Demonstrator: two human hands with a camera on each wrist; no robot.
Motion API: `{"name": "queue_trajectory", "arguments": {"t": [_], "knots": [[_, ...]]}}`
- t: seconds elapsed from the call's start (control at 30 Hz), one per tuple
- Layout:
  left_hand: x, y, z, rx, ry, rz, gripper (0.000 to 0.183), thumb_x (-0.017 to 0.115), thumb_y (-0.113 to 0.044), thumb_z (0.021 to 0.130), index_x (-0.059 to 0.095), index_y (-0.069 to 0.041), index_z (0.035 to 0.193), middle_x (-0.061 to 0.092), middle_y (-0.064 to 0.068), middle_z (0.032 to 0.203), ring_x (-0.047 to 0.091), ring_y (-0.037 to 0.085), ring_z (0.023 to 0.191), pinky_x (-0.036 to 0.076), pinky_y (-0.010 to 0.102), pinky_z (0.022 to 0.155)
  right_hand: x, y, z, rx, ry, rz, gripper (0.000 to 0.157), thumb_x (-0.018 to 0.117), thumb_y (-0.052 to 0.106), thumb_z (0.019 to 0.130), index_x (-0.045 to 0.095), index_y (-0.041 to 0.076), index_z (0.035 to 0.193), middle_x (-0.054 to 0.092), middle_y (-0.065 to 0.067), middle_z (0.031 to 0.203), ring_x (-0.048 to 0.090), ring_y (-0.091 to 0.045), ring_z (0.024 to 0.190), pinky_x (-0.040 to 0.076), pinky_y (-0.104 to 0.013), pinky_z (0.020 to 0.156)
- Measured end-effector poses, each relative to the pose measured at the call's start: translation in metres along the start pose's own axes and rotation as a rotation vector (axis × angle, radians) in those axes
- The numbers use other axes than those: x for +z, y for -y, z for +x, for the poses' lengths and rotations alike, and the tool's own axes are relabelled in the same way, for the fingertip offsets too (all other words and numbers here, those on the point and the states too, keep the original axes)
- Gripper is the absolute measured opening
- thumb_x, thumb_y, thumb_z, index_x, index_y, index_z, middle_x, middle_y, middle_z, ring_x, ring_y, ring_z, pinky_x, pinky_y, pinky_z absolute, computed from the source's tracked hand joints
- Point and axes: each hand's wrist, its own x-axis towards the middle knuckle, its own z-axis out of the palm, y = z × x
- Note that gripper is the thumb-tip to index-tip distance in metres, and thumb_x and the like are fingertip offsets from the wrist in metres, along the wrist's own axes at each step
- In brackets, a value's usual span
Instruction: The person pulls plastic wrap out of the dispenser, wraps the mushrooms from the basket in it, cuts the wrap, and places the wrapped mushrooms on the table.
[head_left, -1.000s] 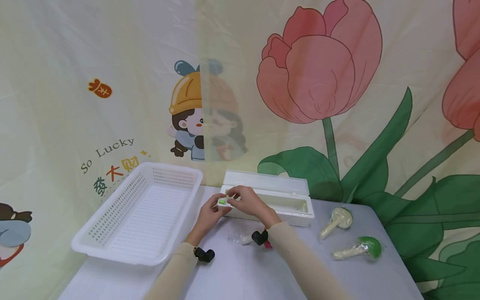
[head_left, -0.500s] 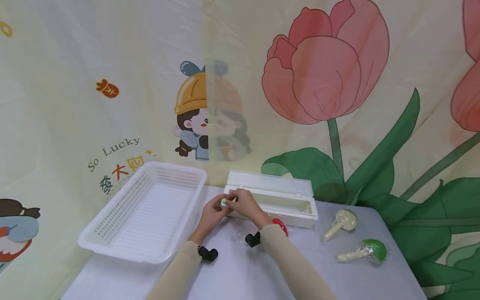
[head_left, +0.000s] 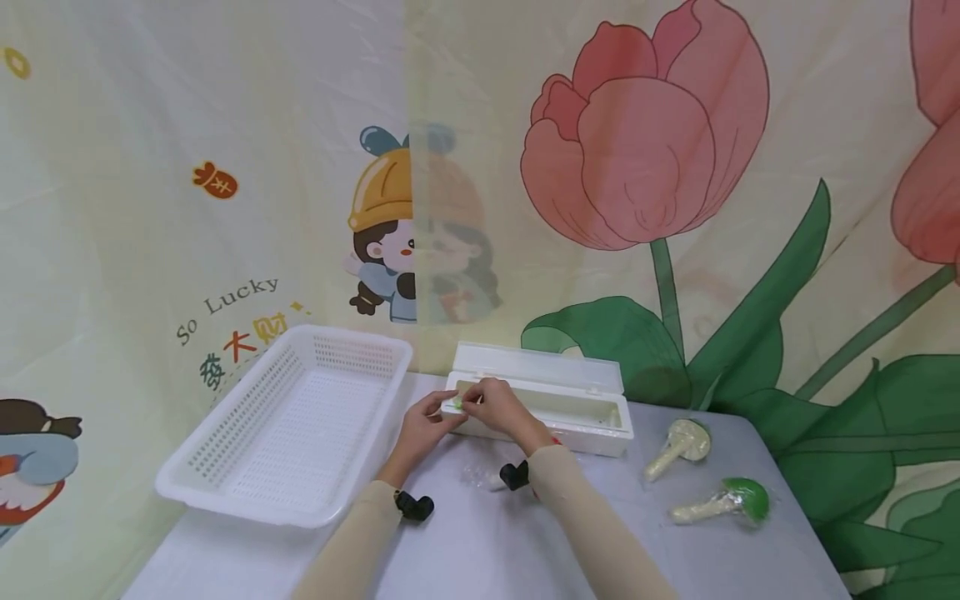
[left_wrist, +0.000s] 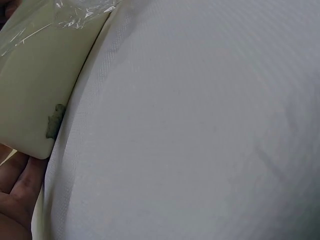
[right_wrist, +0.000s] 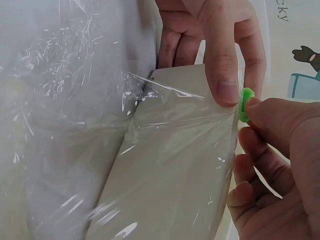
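Observation:
A long white cling film dispenser (head_left: 588, 438) stands at the back of the table with its lid (head_left: 540, 367) raised. My left hand (head_left: 422, 429) grips its left end, thumb on the front wall and fingers behind the end. With thumb and forefinger, my right hand (head_left: 501, 407) pinches a small green slider (right_wrist: 245, 104) on the dispenser's upper front edge, near that left end. Clear film (right_wrist: 180, 120) lies creased over the front wall. In the left wrist view, the dispenser's wall (left_wrist: 45, 80) shows a dark mark near a corner, beside the left fingers (left_wrist: 22, 182).
A white perforated basket (head_left: 168, 487) stands to the left. At right lie a cream toy mushroom (head_left: 686, 442) and a green-capped one (head_left: 746, 500), both film-wrapped. Another wrapped item with a white stem (head_left: 495, 479) lies partly under my right forearm.
The green slider has shifted slightly right along the dispenser's edge, with my right fingers on it. My right forearm covers more of the red part beneath it than half a second ago.

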Motion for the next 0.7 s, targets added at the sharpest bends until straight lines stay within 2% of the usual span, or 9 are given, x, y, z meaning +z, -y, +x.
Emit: {"name": "queue_trajectory", "arguments": {"t": [0.2, 0.3, 0.4, 0.53, 0.7], "knots": [[-0.004, -0.001, -0.001, 0.029, 0.02, 0.022, 0.048, 0.087, -0.015, 0.084, 0.07, -0.012, 0.129, 0.063, 0.015, 0.142, 0.065, 0.038, 0.122, 0.057, 0.021, 0.073, -0.007, -0.004, -0.003, 0.0, 0.033, -0.014, 0.009, 0.072, 0.01, 0.094, 0.079, 0.004, 0.098, 0.073, -0.006, 0.092, 0.062, -0.014, 0.085, 0.053, -0.025, 0.073], [-0.002, -0.002, -0.002, 0.021, 0.013, 0.042, 0.048, 0.088, -0.017, 0.083, 0.071, -0.014, 0.128, 0.06, 0.013, 0.146, 0.058, 0.036, 0.132, 0.055, 0.02, 0.074, -0.015, -0.012, -0.011, 0.004, 0.032, -0.027, 0.008, 0.073, 0.008, 0.093, 0.079, 0.003, 0.096, 0.073, -0.007, 0.09, 0.062, -0.014, 0.083, 0.053, -0.026, 0.072], [-0.001, -0.003, -0.002, 0.014, 0.009, 0.032, 0.049, 0.088, -0.016, 0.082, 0.071, -0.012, 0.128, 0.062, 0.014, 0.143, 0.065, 0.035, 0.121, 0.055, 0.021, 0.071, -0.023, -0.022, -0.02, -0.015, 0.02, -0.054, 0.007, 0.073, 0.006, 0.092, 0.08, 0.003, 0.094, 0.075, -0.008, 0.089, 0.064, -0.015, 0.083, 0.054, -0.027, 0.074], [-0.001, -0.002, 0.0, 0.023, 0.018, 0.038, 0.05, 0.089, -0.017, 0.081, 0.071, -0.01, 0.127, 0.064, 0.015, 0.141, 0.068, 0.033, 0.116, 0.057, 0.023, 0.074, -0.036, -0.033, -0.032, 0.002, 0.023, -0.06, 0.007, 0.074, 0.006, 0.091, 0.08, 0.003, 0.093, 0.076, -0.006, 0.089, 0.064, -0.013, 0.083, 0.055, -0.027, 0.075], [-0.001, 0.0, 0.0, 0.032, -0.003, 0.091, 0.049, 0.09, -0.022, 0.08, 0.072, -0.015, 0.126, 0.064, 0.012, 0.142, 0.058, 0.033, 0.133, 0.057, 0.032, 0.089, -0.052, -0.045, -0.048, 0.084, 0.04, -0.036, 0.007, 0.075, 0.009, 0.093, 0.08, 0.005, 0.095, 0.075, -0.004, 0.09, 0.063, -0.012, 0.083, 0.056, -0.027, 0.075]]}}
